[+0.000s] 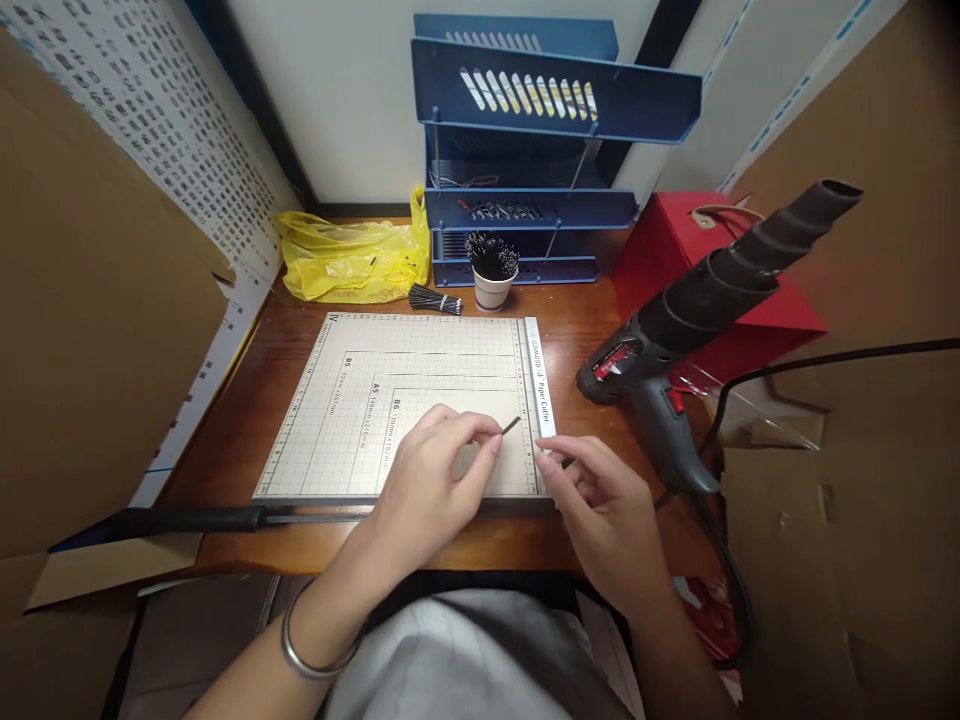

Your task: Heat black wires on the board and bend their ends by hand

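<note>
My left hand point(436, 472) is above the paper cutter point(330, 430), a cream board with grid lines. Its thumb and forefinger pinch a short, thin black piece point(512, 425) that points up and to the right. Close by, over the board's right edge, is my right hand point(611, 515), with thumb and forefinger brought together. Something dark shows among its fingers, but I cannot make out what it is. Behind the board stands a paper cup point(493, 293) packed with thin black strands. A tied bundle of black strands point(435, 299) lies left of the cup.
To the right rests a black heat gun point(660, 350), nozzle tilted up, with its cable trailing. Behind it sits a red box point(667, 235). A blue rack point(525, 205) and a yellow plastic bag point(352, 260) are at the back. The cutter's black handle point(195, 520) projects left.
</note>
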Available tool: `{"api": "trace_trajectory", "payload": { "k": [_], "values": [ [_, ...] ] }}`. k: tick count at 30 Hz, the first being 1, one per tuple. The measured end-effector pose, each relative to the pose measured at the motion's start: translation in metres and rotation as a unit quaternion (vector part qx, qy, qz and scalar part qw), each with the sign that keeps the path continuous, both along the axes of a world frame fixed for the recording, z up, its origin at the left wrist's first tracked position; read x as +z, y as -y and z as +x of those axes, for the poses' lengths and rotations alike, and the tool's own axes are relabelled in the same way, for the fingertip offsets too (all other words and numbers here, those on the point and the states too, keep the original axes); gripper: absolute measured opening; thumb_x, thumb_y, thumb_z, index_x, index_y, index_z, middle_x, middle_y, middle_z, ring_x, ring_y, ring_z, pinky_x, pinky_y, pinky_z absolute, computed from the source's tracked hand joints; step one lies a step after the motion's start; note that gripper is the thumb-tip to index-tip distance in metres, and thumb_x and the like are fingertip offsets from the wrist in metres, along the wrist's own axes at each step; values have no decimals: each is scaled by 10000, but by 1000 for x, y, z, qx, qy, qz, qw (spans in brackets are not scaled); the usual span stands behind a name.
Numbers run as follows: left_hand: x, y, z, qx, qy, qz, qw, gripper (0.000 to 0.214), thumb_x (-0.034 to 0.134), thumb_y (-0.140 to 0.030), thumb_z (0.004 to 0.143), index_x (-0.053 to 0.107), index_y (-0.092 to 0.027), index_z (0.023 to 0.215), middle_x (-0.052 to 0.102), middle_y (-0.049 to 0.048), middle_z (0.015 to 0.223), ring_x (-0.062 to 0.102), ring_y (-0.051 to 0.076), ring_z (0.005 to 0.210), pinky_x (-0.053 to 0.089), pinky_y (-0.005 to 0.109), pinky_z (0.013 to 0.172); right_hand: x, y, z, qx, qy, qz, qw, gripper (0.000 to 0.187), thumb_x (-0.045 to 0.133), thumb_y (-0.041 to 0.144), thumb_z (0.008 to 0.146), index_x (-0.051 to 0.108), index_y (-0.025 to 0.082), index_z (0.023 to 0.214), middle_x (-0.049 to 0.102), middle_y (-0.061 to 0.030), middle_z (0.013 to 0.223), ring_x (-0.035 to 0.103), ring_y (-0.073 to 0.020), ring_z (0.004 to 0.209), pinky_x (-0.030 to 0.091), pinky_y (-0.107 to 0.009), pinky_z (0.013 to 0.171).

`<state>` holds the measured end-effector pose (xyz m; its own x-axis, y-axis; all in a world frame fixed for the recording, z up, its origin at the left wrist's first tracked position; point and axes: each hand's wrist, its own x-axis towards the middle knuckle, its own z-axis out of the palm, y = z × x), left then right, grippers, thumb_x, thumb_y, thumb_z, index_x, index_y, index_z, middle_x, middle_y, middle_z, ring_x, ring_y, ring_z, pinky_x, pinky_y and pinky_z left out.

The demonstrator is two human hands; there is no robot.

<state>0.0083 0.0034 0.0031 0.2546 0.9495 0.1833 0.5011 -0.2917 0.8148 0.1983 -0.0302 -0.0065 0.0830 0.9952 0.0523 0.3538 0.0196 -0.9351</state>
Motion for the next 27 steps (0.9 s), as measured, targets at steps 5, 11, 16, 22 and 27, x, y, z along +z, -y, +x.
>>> {"api": "trace_trajectory", "payload": {
  "k": [5,11,16,22,27],
  "values": [
    [8,3,3,-67,-35,64,995,153,537,-199,1019,689,-190,1003,726,40,884,616,195,882,483,319,789,-3,-1,5,-9,-133,-44,990,276,725,391,919,762,202,1118,745,-47,908,591,-88,526,519,-231,498],
    [13,14,5,-72,-8,40,997,158,537,-196,1030,687,-200,1082,736,29,918,621,176,870,480,290,771,0,3,-8,-31,-123,-10,992,215,720,345,923,819,204,1051,745,-12,675,577,-110,436,497,-247,438],
    [13,17,5,-55,0,22,998,161,540,-218,1032,701,-216,1043,732,18,879,613,173,841,474,277,727,3,6,-12,-29,40,121,991,217,664,237,950,812,206,1106,793,-45,827,601,-116,521,509,-263,500],
    [8,13,4,-56,-16,41,997,162,535,-211,1036,697,-206,1044,715,2,845,602,156,811,466,273,730,0,5,-15,-19,130,189,973,269,608,176,973,771,175,1187,810,-85,971,656,-140,627,549,-284,614],
    [-13,1,6,-64,-139,105,983,199,515,-224,1041,704,-171,1012,746,56,867,624,204,811,468,327,738,-5,-1,11,-109,176,144,968,280,645,256,955,755,186,1202,777,-44,887,477,-92,480,459,-266,509]
  ]
}}
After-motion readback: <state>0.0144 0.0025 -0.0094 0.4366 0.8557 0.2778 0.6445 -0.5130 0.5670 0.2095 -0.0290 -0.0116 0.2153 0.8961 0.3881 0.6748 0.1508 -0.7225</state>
